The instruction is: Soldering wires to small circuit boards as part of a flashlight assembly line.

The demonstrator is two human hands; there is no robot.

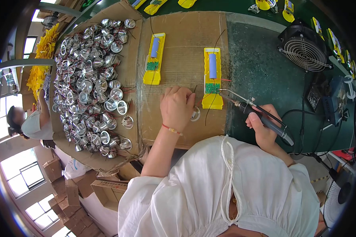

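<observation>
In my right hand [264, 125] is a black-handled soldering iron [269, 123] with a thin metal feed tube. Its tip reaches the right edge of a green circuit board [212, 88] in a yellow plastic housing [207, 103]. A purple cylindrical battery [213, 66] lies above that board, and thin wires stick out. My left hand [177, 108] is closed, knuckles up, just left of this housing. A dark wire shows by its fingertips; what the fingers hold is hidden. Beside the thumb side sits a small shiny reflector cup [195, 113], partly covered by the hand.
A second yellow housing [152, 77] with battery and board lies farther left on the cardboard [182, 31]. Many silver reflector cups [89, 85] fill a carton at left. At right are a metal-grilled fan [304, 53] and cables. Another person [37, 124] is at far left.
</observation>
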